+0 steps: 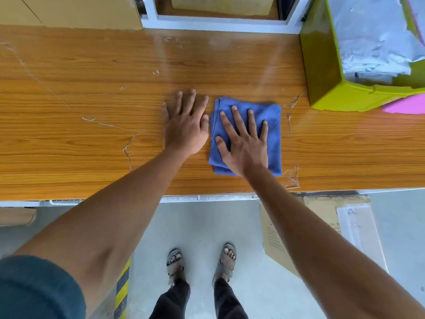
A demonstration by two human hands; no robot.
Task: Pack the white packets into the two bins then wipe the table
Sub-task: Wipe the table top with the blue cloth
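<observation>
Head view, left to right: left hand point(186, 127) lies flat on the wooden table point(92, 134), fingers straight and nearly together. Just right of it, right hand point(245, 143) presses a folded blue cloth point(273, 143), fingers spread. Far right stands a green bin point(322, 72) holding white packets point(372, 38).

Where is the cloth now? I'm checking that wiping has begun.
In the head view, the cloth lies on the table right of centre, under the flat right hand, beside the left hand.
</observation>
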